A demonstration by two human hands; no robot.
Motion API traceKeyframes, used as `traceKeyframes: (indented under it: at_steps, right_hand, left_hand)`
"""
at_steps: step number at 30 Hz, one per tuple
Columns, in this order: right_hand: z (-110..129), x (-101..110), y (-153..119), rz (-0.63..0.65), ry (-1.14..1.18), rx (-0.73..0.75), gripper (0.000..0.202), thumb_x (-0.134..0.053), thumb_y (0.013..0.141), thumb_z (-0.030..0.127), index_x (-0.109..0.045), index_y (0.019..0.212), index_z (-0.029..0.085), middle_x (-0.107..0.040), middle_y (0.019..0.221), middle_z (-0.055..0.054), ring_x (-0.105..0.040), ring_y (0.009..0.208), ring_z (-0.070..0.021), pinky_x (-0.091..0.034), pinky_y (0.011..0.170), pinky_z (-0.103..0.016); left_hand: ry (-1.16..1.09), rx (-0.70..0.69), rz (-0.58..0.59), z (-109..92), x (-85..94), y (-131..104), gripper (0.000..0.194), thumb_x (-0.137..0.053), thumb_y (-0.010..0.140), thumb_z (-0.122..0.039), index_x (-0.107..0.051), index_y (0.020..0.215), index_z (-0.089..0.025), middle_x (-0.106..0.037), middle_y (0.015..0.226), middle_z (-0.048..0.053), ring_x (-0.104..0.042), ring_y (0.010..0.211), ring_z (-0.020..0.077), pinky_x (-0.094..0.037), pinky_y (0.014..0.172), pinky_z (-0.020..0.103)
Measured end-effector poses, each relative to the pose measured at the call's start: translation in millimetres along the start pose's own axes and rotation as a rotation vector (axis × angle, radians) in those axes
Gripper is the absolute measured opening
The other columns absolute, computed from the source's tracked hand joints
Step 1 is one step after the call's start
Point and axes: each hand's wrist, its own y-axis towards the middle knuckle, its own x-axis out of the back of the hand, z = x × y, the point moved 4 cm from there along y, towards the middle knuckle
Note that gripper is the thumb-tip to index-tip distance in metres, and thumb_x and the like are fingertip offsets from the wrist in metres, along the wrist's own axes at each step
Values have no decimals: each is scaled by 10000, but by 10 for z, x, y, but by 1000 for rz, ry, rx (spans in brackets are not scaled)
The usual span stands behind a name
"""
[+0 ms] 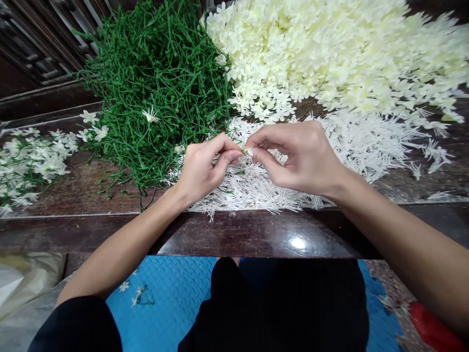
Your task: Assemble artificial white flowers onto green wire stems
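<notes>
My left hand (202, 167) and my right hand (304, 157) meet fingertip to fingertip above a heap of thin white artificial stamens (252, 188). Between them is a small artificial flower (250, 152), white with a bit of green stem. The left thumb and forefinger pinch its green end, while the right ones pinch the white part. My fingers cover most of it. Just beyond the left hand rises a large tangle of green plastic stems (157, 83). Behind the right hand spreads a big pile of cream-white blossoms (330, 54).
Assembled white flowers on green stems (40, 164) lie at the left of the dark wooden bench (234, 230). A carved panel (44, 39) stands behind. Below is a blue mat (172, 298) with a few dropped flowers (139, 295). Something red (432, 325) is at lower right.
</notes>
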Motion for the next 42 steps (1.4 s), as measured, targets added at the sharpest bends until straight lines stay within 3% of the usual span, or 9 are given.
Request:
traceKeyframes:
  at_steps: [9, 15, 22, 28, 32, 34, 36, 39, 42]
  right_hand:
    - [-6, -46, -26, 60, 18, -116, 112, -573, 860, 253, -682, 855, 278, -690, 873, -68, -618, 781, -286, -492, 757, -499]
    - [-34, -89, -15, 55, 46, -141, 119, -574, 856, 252, -672, 795, 282, -675, 786, -51, -611, 718, -264, -502, 688, -487]
    - [-117, 38, 58, -75, 369, -250, 93, -695, 853, 288, -684, 922, 228, -698, 911, -49, -665, 816, -214, -580, 788, -417]
    - [-431, 440, 65, -403, 143, -369, 145, -711, 858, 328, -683, 914, 198, -703, 938, -116, -654, 836, -220, -556, 793, -408]
    - [-631, 391, 55, -196, -142, -470, 113, -622, 877, 241, -703, 906, 168, -708, 1015, -148, -657, 937, -292, -546, 843, -522]
    - [-667, 262, 54, -23, -231, -358, 167, -575, 901, 266, -720, 932, 188, -694, 1154, -130, -607, 1135, -348, -464, 999, -606]
    - [-693, 165, 39, 44, -294, -274, 239, -538, 919, 325, -741, 938, 201, -701, 1161, -109, -569, 1201, -379, -380, 1070, -656]
    - [-679, 124, 33, 32, -310, -246, 294, -511, 928, 343, -763, 962, 195, -720, 1139, -101, -572, 1189, -390, -346, 1075, -704]
    - [-573, 183, 54, -37, -159, -302, 215, -588, 893, 309, -778, 940, 222, -736, 1119, -93, -616, 1145, -366, -397, 1053, -698]
  left_hand:
    - [102, -80, 4, -64, 3, -5, 153, -571, 910, -161, -598, 761, -185, -658, 640, -25, -587, 567, 81, -457, 563, 200]
    - [144, -111, 14, -64, -10, -3, 152, -567, 903, -147, -588, 756, -181, -645, 644, -25, -577, 577, 84, -450, 570, 208]
    - [-87, 159, 12, 35, -14, 29, 103, -573, 928, -223, -629, 852, -183, -678, 693, -8, -618, 613, 96, -501, 596, 233]
    - [-499, 367, -16, 137, -33, 33, 95, -539, 939, -295, -536, 933, -200, -681, 794, 30, -684, 699, 117, -610, 662, 250]
    - [-624, 469, 8, 141, -18, 73, 193, -489, 979, -391, -420, 907, -225, -694, 838, 33, -732, 717, 136, -633, 649, 265]
    - [-642, 512, 8, 156, -12, 80, 230, -452, 997, -432, -381, 914, -229, -711, 859, 44, -743, 691, 150, -631, 602, 275]
    - [-651, 540, -8, 181, -12, 76, 253, -436, 1002, -466, -363, 935, -233, -721, 859, 49, -742, 658, 151, -621, 569, 275]
    - [-694, 556, -26, 209, -31, 62, 307, -564, 945, -461, -360, 921, -232, -724, 851, 47, -735, 670, 141, -629, 612, 279]
    - [-699, 523, -40, 205, -44, 54, 422, -788, 763, -342, -391, 837, -219, -704, 821, 33, -712, 706, 128, -628, 671, 267]
